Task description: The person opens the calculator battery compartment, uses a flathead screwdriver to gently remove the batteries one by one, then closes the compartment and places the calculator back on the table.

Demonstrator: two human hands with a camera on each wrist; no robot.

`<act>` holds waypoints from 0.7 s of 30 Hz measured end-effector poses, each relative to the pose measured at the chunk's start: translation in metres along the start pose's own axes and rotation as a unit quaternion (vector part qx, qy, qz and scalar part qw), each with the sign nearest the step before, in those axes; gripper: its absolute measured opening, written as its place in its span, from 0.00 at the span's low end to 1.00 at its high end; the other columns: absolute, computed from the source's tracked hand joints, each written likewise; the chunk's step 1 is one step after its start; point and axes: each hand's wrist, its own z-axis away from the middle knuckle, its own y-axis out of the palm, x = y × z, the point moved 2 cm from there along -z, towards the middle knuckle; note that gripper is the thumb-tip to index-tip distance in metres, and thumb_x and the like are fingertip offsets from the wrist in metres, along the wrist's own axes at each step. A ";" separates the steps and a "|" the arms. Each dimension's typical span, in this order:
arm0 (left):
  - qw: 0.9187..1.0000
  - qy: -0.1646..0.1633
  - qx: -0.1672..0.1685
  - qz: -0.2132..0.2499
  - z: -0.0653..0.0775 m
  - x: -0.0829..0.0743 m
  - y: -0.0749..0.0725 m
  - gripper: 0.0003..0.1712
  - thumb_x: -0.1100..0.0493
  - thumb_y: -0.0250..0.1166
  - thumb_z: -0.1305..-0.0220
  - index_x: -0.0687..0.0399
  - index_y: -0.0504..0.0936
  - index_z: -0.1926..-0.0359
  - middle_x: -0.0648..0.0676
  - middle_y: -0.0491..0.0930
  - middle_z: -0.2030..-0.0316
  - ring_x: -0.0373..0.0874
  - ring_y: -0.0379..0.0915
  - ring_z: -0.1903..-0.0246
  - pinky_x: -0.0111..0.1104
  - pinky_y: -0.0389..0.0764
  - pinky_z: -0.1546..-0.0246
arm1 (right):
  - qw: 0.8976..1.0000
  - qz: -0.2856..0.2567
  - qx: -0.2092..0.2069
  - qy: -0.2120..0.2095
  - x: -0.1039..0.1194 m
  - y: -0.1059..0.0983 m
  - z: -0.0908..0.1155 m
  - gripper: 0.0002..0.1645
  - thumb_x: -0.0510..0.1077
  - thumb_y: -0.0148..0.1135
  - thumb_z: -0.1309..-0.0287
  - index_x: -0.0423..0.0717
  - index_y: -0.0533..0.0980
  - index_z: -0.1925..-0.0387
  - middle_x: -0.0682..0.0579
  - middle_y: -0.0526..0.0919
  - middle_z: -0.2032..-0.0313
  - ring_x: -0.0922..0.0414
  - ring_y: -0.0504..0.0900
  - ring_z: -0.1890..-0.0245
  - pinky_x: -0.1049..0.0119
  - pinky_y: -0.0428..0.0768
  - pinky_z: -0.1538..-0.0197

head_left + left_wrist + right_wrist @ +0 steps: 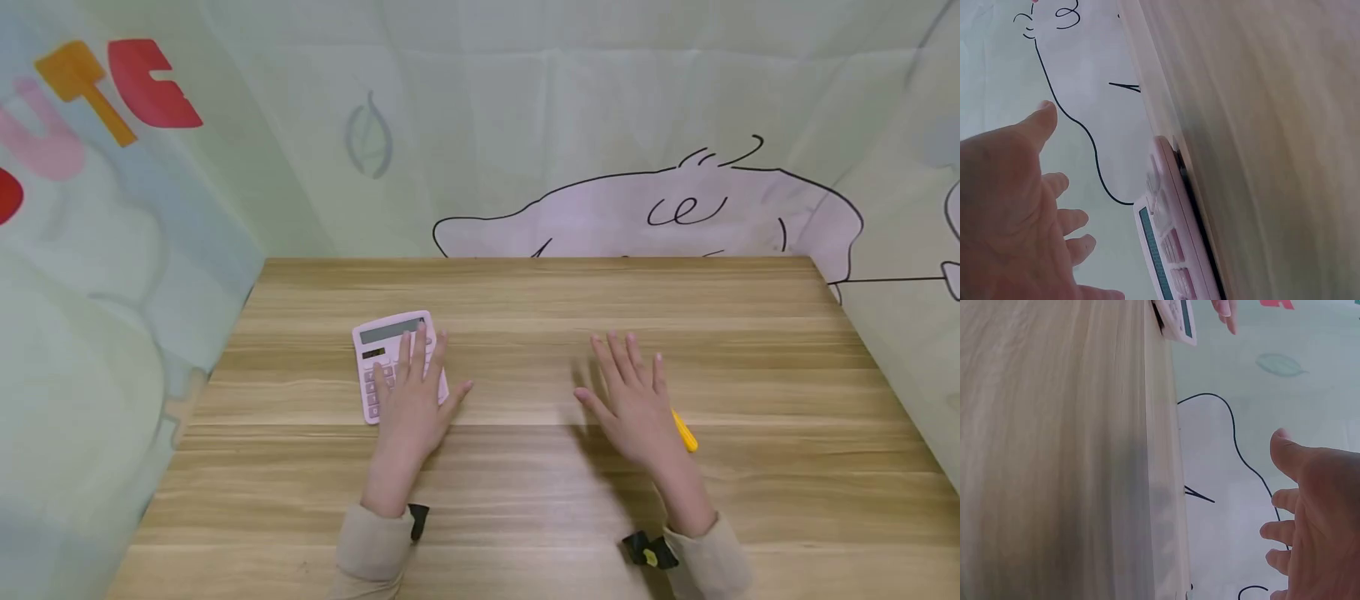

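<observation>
A pink calculator (393, 343) lies on the left part of the table, its grey display toward the far edge. Above it hovers my left hand (412, 408), fingers spread, covering many of its keys in the head view. The left wrist view shows a gap between that hand (1016, 219) and the calculator (1175, 231). My right hand (637, 412) is held over the table to the right, fingers extended, holding nothing, its shadow on the wood. Beside its outer edge a yellow stick-like thing (685, 432) shows, mostly hidden under the hand.
The wooden table (510, 500) ends at a far edge against a pale printed cloth (487, 125) with an outlined cartoon figure. Cloth also hangs along the left and right sides. Dark straps (649, 551) sit at the sleeve cuffs.
</observation>
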 end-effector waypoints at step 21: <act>0.999 -0.025 0.022 0.004 0.001 0.012 -0.005 0.45 0.33 0.48 0.32 0.39 0.39 0.24 0.54 0.32 0.23 0.53 0.27 0.23 0.67 0.38 0.31 | 1.000 -0.004 0.029 -0.010 0.016 0.002 -0.006 0.46 0.65 0.45 0.33 0.62 0.35 0.24 0.50 0.36 0.23 0.47 0.32 0.23 0.38 0.31 0.26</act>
